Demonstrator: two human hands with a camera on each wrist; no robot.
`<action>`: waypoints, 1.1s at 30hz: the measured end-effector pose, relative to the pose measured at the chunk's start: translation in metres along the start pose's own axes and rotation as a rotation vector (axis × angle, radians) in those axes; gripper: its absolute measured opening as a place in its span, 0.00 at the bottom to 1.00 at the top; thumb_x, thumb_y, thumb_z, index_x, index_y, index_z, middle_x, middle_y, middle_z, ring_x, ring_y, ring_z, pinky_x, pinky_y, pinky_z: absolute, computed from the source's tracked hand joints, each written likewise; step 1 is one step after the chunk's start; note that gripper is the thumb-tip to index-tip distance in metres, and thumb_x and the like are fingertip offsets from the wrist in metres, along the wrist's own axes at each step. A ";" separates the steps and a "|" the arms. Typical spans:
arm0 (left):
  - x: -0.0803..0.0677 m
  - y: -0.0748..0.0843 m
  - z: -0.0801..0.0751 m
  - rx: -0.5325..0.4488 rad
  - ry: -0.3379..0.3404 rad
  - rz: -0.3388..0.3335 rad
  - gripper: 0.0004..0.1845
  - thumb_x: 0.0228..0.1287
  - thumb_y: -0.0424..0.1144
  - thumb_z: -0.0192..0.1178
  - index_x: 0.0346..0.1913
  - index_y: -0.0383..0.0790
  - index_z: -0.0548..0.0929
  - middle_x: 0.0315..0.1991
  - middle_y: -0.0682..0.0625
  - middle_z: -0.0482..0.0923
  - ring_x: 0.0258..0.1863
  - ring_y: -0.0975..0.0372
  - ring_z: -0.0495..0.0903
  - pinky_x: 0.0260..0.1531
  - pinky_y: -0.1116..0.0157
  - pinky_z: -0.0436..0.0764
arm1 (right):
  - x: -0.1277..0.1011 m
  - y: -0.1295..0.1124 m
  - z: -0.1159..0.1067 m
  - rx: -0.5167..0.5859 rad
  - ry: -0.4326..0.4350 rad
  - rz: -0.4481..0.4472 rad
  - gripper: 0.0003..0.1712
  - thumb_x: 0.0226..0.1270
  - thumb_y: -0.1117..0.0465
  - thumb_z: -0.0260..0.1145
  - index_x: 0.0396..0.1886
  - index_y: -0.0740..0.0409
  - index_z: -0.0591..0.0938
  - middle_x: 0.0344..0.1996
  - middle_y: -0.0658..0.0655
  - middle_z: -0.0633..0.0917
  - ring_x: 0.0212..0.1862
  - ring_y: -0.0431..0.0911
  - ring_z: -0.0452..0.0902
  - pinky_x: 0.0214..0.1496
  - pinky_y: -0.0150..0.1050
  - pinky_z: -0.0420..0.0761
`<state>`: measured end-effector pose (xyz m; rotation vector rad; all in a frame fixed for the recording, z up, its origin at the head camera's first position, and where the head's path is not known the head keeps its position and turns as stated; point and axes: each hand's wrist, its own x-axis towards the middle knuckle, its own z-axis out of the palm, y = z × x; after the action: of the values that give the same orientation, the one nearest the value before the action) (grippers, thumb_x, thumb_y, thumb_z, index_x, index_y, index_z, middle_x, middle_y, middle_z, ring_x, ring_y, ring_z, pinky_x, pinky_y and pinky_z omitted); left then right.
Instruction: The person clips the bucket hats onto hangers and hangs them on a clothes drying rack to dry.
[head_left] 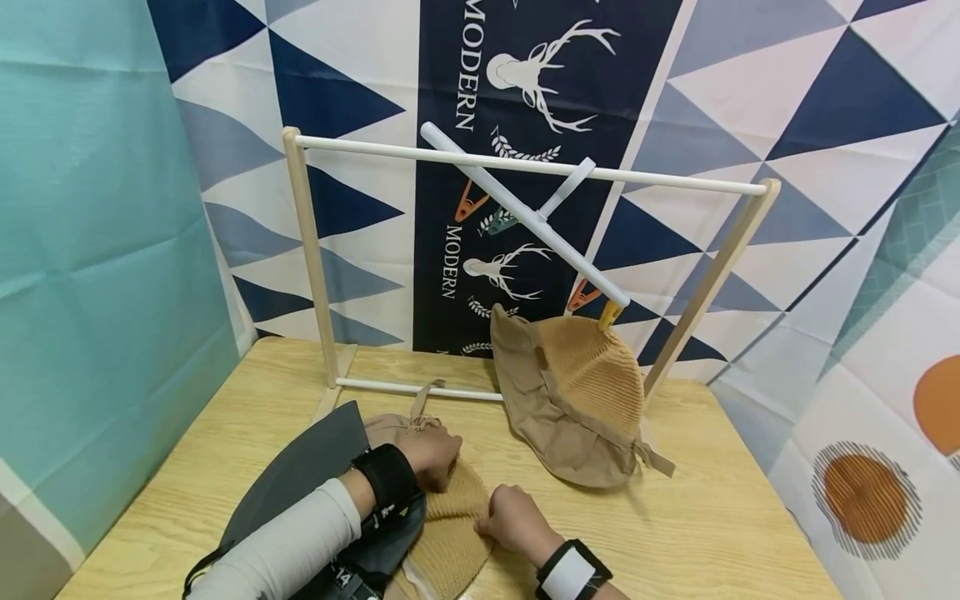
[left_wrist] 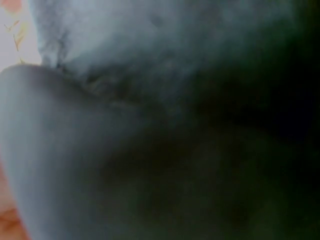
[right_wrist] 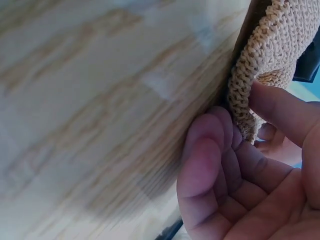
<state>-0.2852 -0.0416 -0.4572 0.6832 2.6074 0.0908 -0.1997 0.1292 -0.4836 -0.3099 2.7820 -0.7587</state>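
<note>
A tan knitted hat (head_left: 450, 533) lies on the wooden table (head_left: 712, 517) close to me, partly over a dark grey hat (head_left: 300, 479). My left hand (head_left: 433, 454) is curled into the tan hat's far side, by its cloth ties. At the hat's right edge, my right hand (head_left: 504, 512) pinches the knit. In the right wrist view the knitted edge (right_wrist: 270, 55) sits between my thumb and fingers (right_wrist: 205, 150), just above the tabletop (right_wrist: 100, 100). The left wrist view shows only blurred dark grey cloth (left_wrist: 150, 150).
A drying rack (head_left: 525, 167) with wooden posts and white rods stands at the back of the table. A white clip hanger (head_left: 525, 212) hangs tilted from it. A second tan hat (head_left: 577, 392) is clipped to its low end and rests on the table. Patterned curtains surround the table.
</note>
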 end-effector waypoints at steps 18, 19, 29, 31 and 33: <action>-0.003 0.006 0.005 0.035 0.135 0.021 0.22 0.46 0.35 0.76 0.42 0.46 0.77 0.33 0.49 0.75 0.31 0.60 0.69 0.30 0.65 0.67 | -0.002 -0.003 -0.001 -0.121 0.025 -0.029 0.23 0.55 0.59 0.75 0.07 0.55 0.74 0.09 0.45 0.71 0.16 0.39 0.62 0.19 0.32 0.65; -0.004 0.006 0.005 0.030 0.144 0.025 0.22 0.45 0.35 0.77 0.42 0.46 0.77 0.33 0.49 0.75 0.31 0.60 0.69 0.30 0.65 0.67 | -0.002 -0.004 -0.001 -0.131 0.021 -0.038 0.23 0.55 0.59 0.75 0.07 0.55 0.74 0.09 0.44 0.70 0.15 0.39 0.62 0.19 0.32 0.64; -0.006 0.008 0.011 0.025 0.173 0.060 0.20 0.47 0.34 0.76 0.42 0.45 0.78 0.32 0.48 0.75 0.29 0.61 0.69 0.29 0.66 0.67 | -0.002 -0.005 -0.002 -0.162 0.003 -0.003 0.25 0.53 0.58 0.76 0.07 0.54 0.71 0.10 0.45 0.69 0.17 0.40 0.61 0.21 0.33 0.64; -0.007 0.007 0.011 0.025 0.193 0.061 0.20 0.45 0.33 0.77 0.40 0.45 0.78 0.30 0.48 0.75 0.27 0.61 0.71 0.27 0.67 0.68 | -0.002 -0.006 0.000 -0.172 0.008 -0.016 0.26 0.53 0.58 0.76 0.07 0.53 0.70 0.08 0.44 0.67 0.16 0.39 0.60 0.20 0.33 0.64; -0.008 0.007 0.012 0.022 0.207 0.059 0.21 0.43 0.34 0.78 0.39 0.45 0.78 0.28 0.49 0.75 0.26 0.60 0.73 0.26 0.67 0.69 | -0.001 -0.006 0.000 -0.181 0.010 -0.028 0.27 0.53 0.58 0.76 0.07 0.52 0.68 0.08 0.43 0.64 0.15 0.39 0.58 0.19 0.32 0.62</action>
<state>-0.2712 -0.0398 -0.4635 0.7963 2.7892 0.1592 -0.1976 0.1240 -0.4803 -0.3798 2.8669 -0.5168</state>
